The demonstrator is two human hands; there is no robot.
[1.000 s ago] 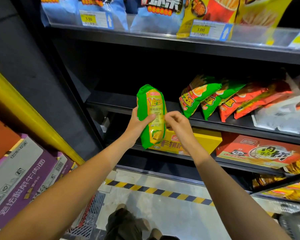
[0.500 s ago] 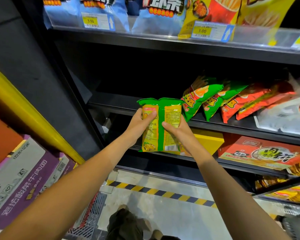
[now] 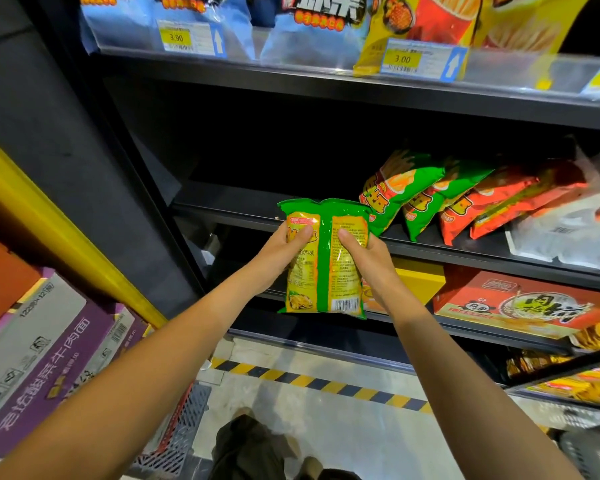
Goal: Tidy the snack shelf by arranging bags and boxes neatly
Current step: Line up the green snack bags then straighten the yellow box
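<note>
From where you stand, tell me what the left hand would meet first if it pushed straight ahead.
Probably the front edge of the middle shelf, just beyond the left hand and its green bag; depth is uncertain.

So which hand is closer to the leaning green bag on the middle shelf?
The right hand. It grips the held bag at its right edge, just below the leaning green bag. The left hand grips the opposite edge, farther away.

Low and far left of the grip we see purple cartons (image 3: 49, 358) stacked beside a slanting yellow post (image 3: 49, 216). Straight below it, black-and-yellow striped tape (image 3: 326, 381) crosses the pale floor (image 3: 343, 431). High above the grip, two yellow price tags (image 3: 176, 38) (image 3: 402, 59) read 3.90 and 3.00.
</note>
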